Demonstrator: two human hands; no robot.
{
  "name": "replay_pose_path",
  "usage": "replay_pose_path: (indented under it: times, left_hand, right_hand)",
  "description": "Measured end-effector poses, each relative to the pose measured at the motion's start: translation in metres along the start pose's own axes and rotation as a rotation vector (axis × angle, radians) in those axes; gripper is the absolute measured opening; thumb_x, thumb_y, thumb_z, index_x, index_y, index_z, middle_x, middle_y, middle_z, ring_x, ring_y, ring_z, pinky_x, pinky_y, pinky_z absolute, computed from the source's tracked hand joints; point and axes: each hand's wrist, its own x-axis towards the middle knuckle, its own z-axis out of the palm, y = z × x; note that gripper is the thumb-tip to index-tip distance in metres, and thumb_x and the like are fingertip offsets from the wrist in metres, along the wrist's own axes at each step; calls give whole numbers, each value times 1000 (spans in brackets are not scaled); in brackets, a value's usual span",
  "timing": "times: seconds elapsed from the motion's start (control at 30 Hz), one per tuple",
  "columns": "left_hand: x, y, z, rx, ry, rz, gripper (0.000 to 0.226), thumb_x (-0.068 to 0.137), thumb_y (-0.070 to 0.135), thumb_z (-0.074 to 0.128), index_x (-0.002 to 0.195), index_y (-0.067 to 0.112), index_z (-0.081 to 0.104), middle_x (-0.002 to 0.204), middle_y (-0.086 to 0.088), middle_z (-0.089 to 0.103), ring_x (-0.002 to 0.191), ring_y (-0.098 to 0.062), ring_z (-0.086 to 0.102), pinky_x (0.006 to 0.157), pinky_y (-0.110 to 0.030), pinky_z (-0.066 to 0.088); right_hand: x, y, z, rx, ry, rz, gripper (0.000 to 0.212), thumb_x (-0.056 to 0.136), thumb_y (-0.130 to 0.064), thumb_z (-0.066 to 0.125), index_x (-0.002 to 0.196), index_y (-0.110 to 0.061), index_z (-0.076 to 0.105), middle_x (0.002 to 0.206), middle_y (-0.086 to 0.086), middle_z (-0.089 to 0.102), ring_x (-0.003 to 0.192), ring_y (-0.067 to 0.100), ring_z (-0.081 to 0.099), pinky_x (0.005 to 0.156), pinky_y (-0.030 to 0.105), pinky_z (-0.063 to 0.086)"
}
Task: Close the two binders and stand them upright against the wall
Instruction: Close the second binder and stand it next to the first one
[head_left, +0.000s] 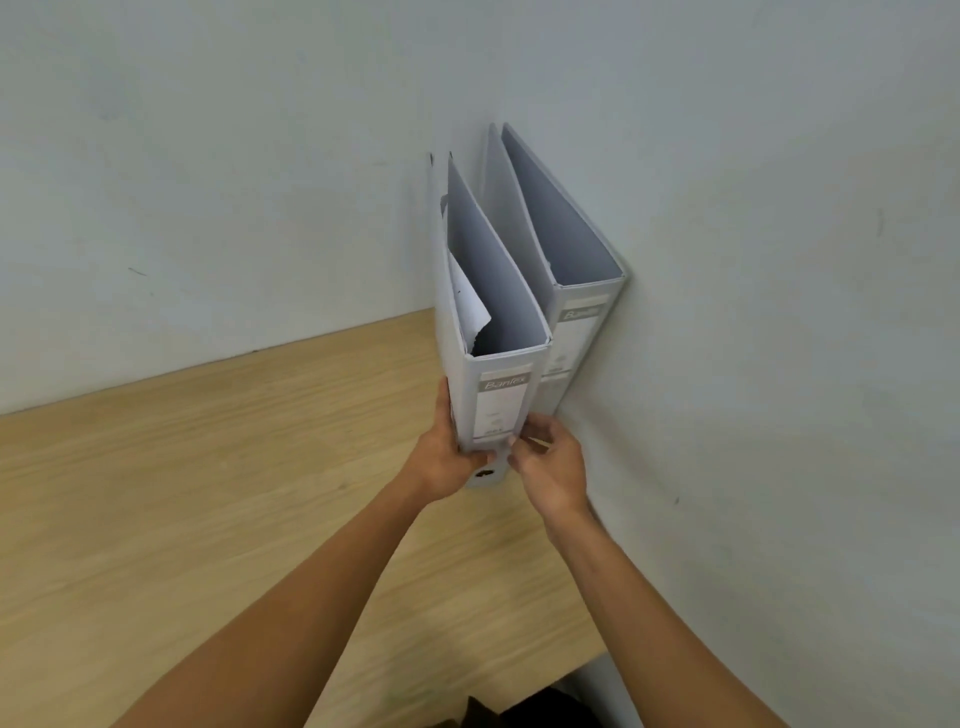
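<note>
Near binder (498, 410): grey lever-arch type, stiff board covers with a smooth matte skin, closed, standing upright on its bottom edge with the spine toward the wearer. Spine carries a pale rectangular label with a grey header band, lettering blurred, and a round finger hole near the foot. Held at the lower spine between both hands.

Left hand (447, 457): fingers wrapped along the left cover, thumb on the spine near the finger hole; clamped on the near binder.

Right hand (550, 467): fingertips pinching the right edge of the spine at the same height; also closed on the near binder.

Paper sheet (467, 306): white, one corner curled, inside the held binder, above the grip.

Far binder (576, 332): same make and colour, closed, upright, beyond and to the right of the grip, touching the held one and set against the right wall (779, 312).

Table (182, 519): light wood-grain laminate, flat, under both binders and the forearms.

Back wall (208, 156): pale, painted, lightly scuffed.
</note>
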Motion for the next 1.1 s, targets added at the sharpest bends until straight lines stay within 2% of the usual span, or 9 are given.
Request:
replay_pose_path:
  times: [0.1,0.17,0.27,0.4,0.53,0.67,0.8,0.97,1.1]
  left_hand:
    - [15,7,-2,40,-30,-4,125,75,10,80,162,14,-11,145,0,47,131,-25,52,104,-44,52]
    - [24,8,-4,52,-33,-11,123,77,4,79,161,11,-11,140,4,45,129,-24,50,107,-49,49]
    - [39,7,-4,48,-26,-30,116,81,-1,78,160,8,-7,136,5,45,126,-24,51,105,-47,50]
    - [54,10,-6,42,-31,-52,112,81,-3,78,159,6,-4,134,1,47,126,-20,50,100,-36,49]
    - [67,11,-9,22,-17,-61,112,78,3,80,158,8,2,134,1,48,124,-19,50,102,-37,48]
    - [69,10,-11,34,-11,-120,106,82,5,81,159,12,8,134,1,50,125,-19,50,93,-21,50]
    - [62,11,-20,54,-39,-245,109,81,26,83,163,20,11,156,-8,46,141,-28,47,108,-51,49]
    - [52,19,-33,78,-56,-282,94,86,21,78,161,18,22,156,-10,47,137,-29,52,106,-48,50]
    - [28,26,-50,40,-68,-276,80,91,20,73,159,18,29,154,-8,49,124,-26,57,93,-40,54]
  right_hand:
    - [14,3,1,73,44,75,16,88,-16,74,103,-13,68,103,5,74,94,19,73,91,47,61]
    - [20,-1,3,151,43,119,12,89,-15,75,96,-14,65,104,12,73,89,20,73,87,41,63]
    - [31,-6,5,231,34,167,13,90,-16,75,95,-12,63,109,19,73,100,28,75,84,35,62]
    - [46,-7,13,204,32,187,11,90,-23,74,85,-19,65,105,17,77,99,30,76,92,45,61]
    - [54,-9,15,204,1,210,8,92,-19,70,95,-12,71,104,17,77,102,30,75,94,44,60]
    - [56,-11,15,213,-25,234,4,92,-12,67,92,-15,70,106,16,77,104,28,74,95,42,60]
    - [56,-10,16,228,-35,245,11,89,-10,67,100,-12,69,108,17,75,104,28,74,94,42,60]
    - [52,-13,16,253,-54,255,23,91,-6,63,113,-6,65,114,18,72,108,27,71,89,38,61]
    - [39,-15,21,244,-74,249,20,92,-7,59,111,-9,64,116,15,71,109,24,70,86,37,60]
